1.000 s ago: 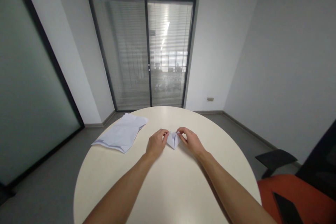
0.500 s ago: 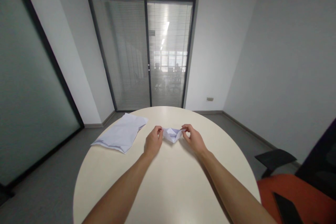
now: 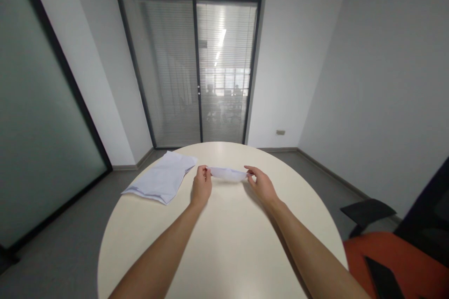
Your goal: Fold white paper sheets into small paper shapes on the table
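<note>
A folded piece of white paper (image 3: 228, 174) is stretched between my two hands, just over the far half of the round table. It looks long and low, almost boat-shaped, and its finer folds are too blurred to make out. My left hand (image 3: 201, 187) pinches its left end between thumb and fingers. At the right end, my right hand (image 3: 261, 184) pinches the other tip. Left of my left hand lies a stack of white paper sheets (image 3: 161, 177), slightly fanned at the edges.
The round cream table (image 3: 224, 243) fills the lower middle. An orange chair (image 3: 396, 261) with black armrests stands at the right, close to the table edge. Beyond the table is a glass door (image 3: 224, 70) with blinds; a frosted glass panel (image 3: 45, 79) is at the left.
My left hand has moved a little left, pulling the folded paper wider. Its pointed, open middle has flattened into a long, narrow shape. The right hand has barely shifted.
</note>
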The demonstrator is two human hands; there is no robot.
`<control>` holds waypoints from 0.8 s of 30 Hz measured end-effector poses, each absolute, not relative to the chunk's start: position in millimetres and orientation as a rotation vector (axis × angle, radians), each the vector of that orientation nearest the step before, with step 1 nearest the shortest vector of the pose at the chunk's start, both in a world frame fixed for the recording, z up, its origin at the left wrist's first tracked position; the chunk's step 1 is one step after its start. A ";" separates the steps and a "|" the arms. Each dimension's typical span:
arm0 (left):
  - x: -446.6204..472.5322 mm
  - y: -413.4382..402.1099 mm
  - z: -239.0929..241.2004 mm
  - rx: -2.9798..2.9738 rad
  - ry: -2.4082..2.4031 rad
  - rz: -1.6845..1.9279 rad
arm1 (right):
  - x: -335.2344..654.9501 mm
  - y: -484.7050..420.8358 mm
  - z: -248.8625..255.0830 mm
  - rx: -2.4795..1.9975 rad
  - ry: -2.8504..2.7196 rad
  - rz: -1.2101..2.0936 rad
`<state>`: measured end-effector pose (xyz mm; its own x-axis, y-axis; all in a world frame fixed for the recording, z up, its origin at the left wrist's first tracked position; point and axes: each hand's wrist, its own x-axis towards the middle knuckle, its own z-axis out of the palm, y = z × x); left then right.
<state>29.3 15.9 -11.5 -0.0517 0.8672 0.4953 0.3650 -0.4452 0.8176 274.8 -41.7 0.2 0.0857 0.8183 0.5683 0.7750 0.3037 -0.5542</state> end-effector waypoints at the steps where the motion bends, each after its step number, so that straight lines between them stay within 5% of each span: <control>1: 29.3 17.9 -12.9 1.761 1.285 1.523 | 274.8 -41.3 -0.3 -1.464 -1.682 0.055; 24: 36.7 -1.0 -6.4 2.029 1.122 1.402 | 252.1 -49.8 3.9 -1.316 -1.948 0.003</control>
<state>36.7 -1.0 -6.4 0.1622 0.8086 0.5656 0.3745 -0.5808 0.7228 252.1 -49.8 3.9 -0.1700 0.7908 0.5880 0.7892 0.4666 -0.3994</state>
